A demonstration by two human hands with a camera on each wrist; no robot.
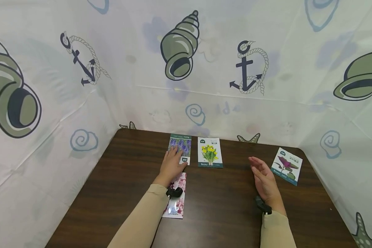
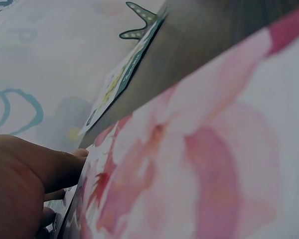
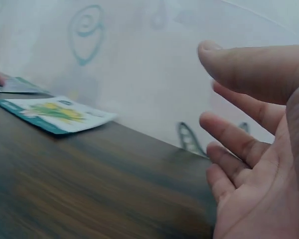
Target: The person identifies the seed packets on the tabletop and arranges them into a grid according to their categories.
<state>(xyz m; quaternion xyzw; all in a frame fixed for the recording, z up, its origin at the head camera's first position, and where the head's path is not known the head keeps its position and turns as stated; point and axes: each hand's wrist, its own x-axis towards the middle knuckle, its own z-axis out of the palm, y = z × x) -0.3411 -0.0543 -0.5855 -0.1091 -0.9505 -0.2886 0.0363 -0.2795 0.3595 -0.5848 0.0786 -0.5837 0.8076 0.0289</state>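
Note:
My left hand (image 1: pixel 172 166) rests on a seed packet with purple flowers (image 1: pixel 186 146) at the table's back edge, its fingers stretched over the packet. Beneath the left wrist lies a seed packet with pink blossoms (image 1: pixel 177 203), partly hidden by the forearm; it fills much of the left wrist view. To the right of the purple packet is a seed packet with yellow flowers (image 1: pixel 210 152). My right hand (image 1: pixel 265 179) holds nothing, palm turned inward and fingers loosely bent. Just beyond it lies a tilted seed packet with a dark purple plant (image 1: pixel 287 166).
All of this is on a dark brown wooden table (image 1: pixel 223 213). A pale curtain (image 1: pixel 127 96) printed with shells and anchors hangs close behind the table and along both sides. A dark camera band (image 1: pixel 262 205) sits on the right wrist.

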